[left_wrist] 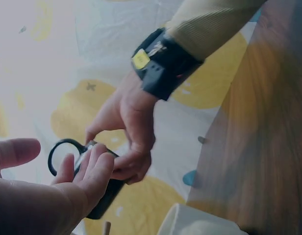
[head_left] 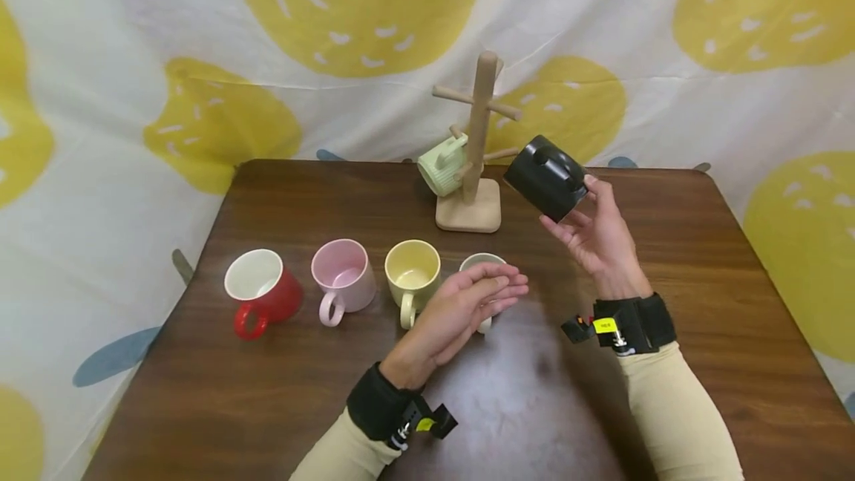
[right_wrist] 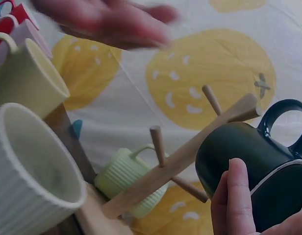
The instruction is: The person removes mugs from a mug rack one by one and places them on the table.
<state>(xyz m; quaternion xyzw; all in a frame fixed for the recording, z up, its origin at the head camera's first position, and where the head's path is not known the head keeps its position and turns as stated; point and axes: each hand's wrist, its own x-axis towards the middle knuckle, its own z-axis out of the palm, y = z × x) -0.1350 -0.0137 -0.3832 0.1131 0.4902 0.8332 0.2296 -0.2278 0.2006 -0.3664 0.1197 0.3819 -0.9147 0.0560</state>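
My right hand (head_left: pixel 601 240) grips a black mug (head_left: pixel 544 180) in the air, to the right of a wooden mug tree (head_left: pixel 477 132). The mug is tilted, and its handle faces up toward me. Fingers and thumb hold it near one end, as the right wrist view also shows. My left hand (head_left: pixel 461 306) hovers with extended fingers over a whitish ribbed mug (right_wrist: pixel 38 166) and holds nothing. In the head view it partly covers that mug. A light green ribbed mug (head_left: pixel 442 165) hangs on a lower left peg of the tree.
On the brown wooden table (head_left: pixel 267 392), a red mug (head_left: pixel 286 299), a pink mug (head_left: pixel 358 284) and a yellow mug (head_left: pixel 396 295) stand upright in a row with the whitish one. Behind the table hangs a white cloth (head_left: pixel 374 113) with yellow prints.
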